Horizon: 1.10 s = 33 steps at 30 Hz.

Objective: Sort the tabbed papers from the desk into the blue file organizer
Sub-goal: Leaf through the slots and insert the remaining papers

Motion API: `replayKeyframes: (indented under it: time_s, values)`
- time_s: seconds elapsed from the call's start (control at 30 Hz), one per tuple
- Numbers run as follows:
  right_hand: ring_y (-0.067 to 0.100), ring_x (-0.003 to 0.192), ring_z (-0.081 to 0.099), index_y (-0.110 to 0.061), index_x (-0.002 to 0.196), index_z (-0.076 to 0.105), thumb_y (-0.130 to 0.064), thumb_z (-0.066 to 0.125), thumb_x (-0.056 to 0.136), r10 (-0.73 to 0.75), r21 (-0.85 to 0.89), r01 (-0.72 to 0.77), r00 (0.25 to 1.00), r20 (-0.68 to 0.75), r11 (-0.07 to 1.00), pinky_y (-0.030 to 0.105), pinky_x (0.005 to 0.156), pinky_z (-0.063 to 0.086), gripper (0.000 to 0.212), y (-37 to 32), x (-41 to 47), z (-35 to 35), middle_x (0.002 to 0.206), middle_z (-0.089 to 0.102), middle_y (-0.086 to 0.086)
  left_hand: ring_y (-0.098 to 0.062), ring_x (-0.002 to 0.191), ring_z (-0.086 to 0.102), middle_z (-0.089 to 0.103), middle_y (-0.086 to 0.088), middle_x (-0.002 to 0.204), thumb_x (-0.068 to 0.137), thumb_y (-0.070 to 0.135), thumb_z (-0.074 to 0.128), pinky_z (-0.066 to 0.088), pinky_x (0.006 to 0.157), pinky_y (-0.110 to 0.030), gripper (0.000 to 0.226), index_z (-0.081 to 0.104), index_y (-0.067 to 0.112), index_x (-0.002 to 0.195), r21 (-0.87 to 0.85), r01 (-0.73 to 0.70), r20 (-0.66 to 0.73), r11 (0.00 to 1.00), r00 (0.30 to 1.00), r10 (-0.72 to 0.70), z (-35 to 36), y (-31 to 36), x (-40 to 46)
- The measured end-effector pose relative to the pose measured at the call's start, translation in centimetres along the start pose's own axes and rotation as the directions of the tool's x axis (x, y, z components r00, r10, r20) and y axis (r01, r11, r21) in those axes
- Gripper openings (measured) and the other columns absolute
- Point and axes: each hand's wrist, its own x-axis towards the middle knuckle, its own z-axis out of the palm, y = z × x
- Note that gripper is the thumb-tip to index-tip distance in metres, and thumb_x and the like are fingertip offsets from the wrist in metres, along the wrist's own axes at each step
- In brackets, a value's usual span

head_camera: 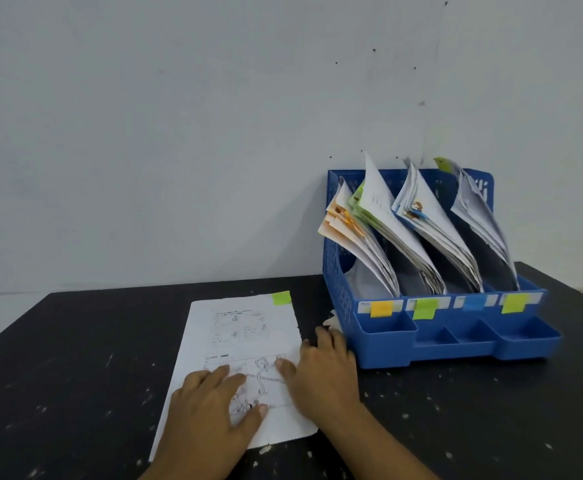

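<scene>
Green-tabbed paper (245, 341) lies flat on black table (75, 358), left of blue file organizer (456, 344). Left hand (210, 407) rests on it, grip apart, fingers spread. Right hand (324, 372) flat at its right edge, grip apart.

Paper (245, 327) on desk (75, 341), left of organizer (456, 344), 4 paper stacks (421, 233) in it, wall (179, 133) behind

Both my hands sit low in the frame, forearms entering from the bottom edge. My left hand (214, 400) lies palm down, fingers spread and nearly straight. My right hand (321, 372), just right of it, is palm down too, fingers extended toward the upper left.
</scene>
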Motion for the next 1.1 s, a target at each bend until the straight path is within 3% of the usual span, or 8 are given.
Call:
replayKeyframes:
  time_s: [0.13,0.37,0.57,0.63,0.7,0.87,0.97,1.1]
  values:
    - [0.023,0.146,0.019,-0.022,0.137,0.056,-0.055,0.041,0.100,-0.017,0.025,0.018,1.000,-0.014,1.000,0.046,0.115,0.022,0.052,-0.1,0.0,0.0,0.155,0.037,-0.003,-0.022,0.083,0.069,0.074,0.006,0.099,0.066,0.075,0.044,0.056,0.061,-0.043,0.057,0.076,0.033,0.087,0.043,-0.056,-0.005,0.998,0.998,0.056,0.7,-0.7,0.5]
    - [0.008,0.115,0.054,-0.033,0.128,0.064,-0.042,0.058,0.097,0.017,0.349,0.021,0.994,-0.105,0.937,0.031,0.103,0.044,0.033,-0.2,0.1,-0.5,0.123,0.066,-0.015,-0.022,0.069,0.071,0.075,0.008,0.088,0.075,0.085,0.026,0.056,0.049,-0.038,0.072,0.076,0.033,0.081,0.090,-0.031,-0.030,0.995,0.999,0.033,2.1,-1.4,1.4]
    - [0.014,0.099,0.067,-0.022,0.151,0.033,-0.020,0.072,0.090,0.097,0.930,-0.265,0.964,0.248,0.254,0.034,0.094,0.055,0.073,0.0,1.2,-2.3,0.108,0.069,0.000,-0.016,0.065,0.071,0.073,0.012,0.087,0.076,0.088,0.015,0.055,0.048,-0.027,0.083,0.075,0.032,0.086,0.063,-0.109,0.135,0.992,0.986,0.099,0.5,-1.1,1.3]
    - [0.019,0.098,0.071,-0.017,0.145,0.044,-0.015,0.072,0.089,-0.011,0.910,-0.318,0.943,0.332,0.266,0.036,0.093,0.056,0.063,0.5,1.4,-2.8,0.112,0.072,0.004,-0.027,0.110,0.062,0.054,0.000,0.131,0.070,0.092,0.027,0.055,0.081,-0.046,0.092,0.059,0.024,0.124,-0.102,-0.222,0.334,0.970,0.911,0.243,-1.6,-1.4,1.6]
    - [0.020,0.096,0.073,-0.016,0.123,0.066,-0.009,0.066,0.091,-0.100,0.906,-0.280,0.940,0.326,0.318,0.037,0.091,0.058,0.032,0.5,1.2,-3.2,0.107,0.076,0.004,-0.018,0.139,0.017,0.003,0.010,0.146,0.058,0.092,0.042,0.022,0.114,-0.038,0.114,0.014,0.025,0.146,-0.467,-0.139,0.167,0.873,0.956,0.241,-2.7,-1.0,1.6]
    - [0.010,0.103,0.069,-0.035,0.112,0.073,-0.019,0.059,0.097,-0.241,0.899,-0.053,0.955,0.173,0.435,0.035,0.093,0.056,0.026,-1.1,-0.1,-5.1,0.109,0.073,-0.012,-0.010,0.116,0.056,0.060,0.019,0.118,0.076,0.048,0.068,0.041,0.096,-0.029,0.025,0.062,0.050,0.100,-0.858,-0.019,-0.149,0.513,0.965,-0.214,-2.5,2.8,0.1]
    - [0.007,0.113,0.060,-0.043,0.119,0.068,-0.028,0.058,0.098,-0.368,0.847,0.099,0.922,0.119,0.522,0.033,0.100,0.049,0.027,-2.4,-1.3,-6.4,0.120,0.066,-0.016,-0.017,0.109,0.061,0.064,0.010,0.116,0.064,0.069,0.072,0.047,0.099,-0.044,0.063,0.055,0.049,0.121,-0.985,0.060,0.022,0.162,0.975,-0.223,-4.8,4.0,0.9]
    - [0.012,0.128,0.050,-0.042,0.131,0.058,-0.027,0.060,0.095,-0.504,0.791,0.211,0.853,0.138,0.574,0.042,0.108,0.044,0.039,-2.9,-2.1,-7.4,0.142,0.053,-0.016,-0.022,0.111,0.060,0.061,0.001,0.126,0.080,0.044,0.061,0.049,0.097,-0.046,0.064,0.046,0.031,0.141,-0.981,0.020,-0.037,0.192,0.957,-0.287,-5.9,5.5,1.2]
